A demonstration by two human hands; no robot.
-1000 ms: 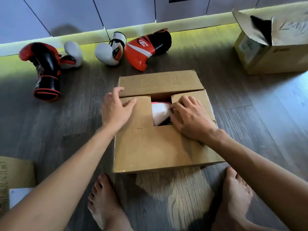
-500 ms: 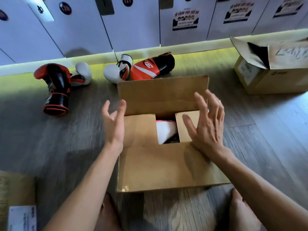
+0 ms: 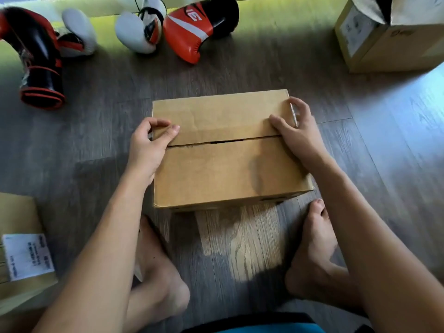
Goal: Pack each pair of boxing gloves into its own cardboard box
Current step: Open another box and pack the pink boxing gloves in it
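Both top flaps are now folding shut over the box [image 3: 223, 150], left hand [image 3: 149, 145] and right hand [image 3: 294, 133] pinching its far flap's ends, four gloves [image 3: 192, 30] waiting beyond.

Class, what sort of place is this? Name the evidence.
Probably an indoor gym or storage room floor: wood-look floor planks, loose boxing gloves lying about, and cardboard boxes for packing.

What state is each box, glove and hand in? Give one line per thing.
Middle box: flaps folded shut, thin gap at the seam.
Right box: top flap up, open.
Left box: labelled, cut off by the frame; state unclear.
Four gloves: loose on the floor, unpacked.
Left hand: pressing the flaps.
Right hand: pressing the flaps.
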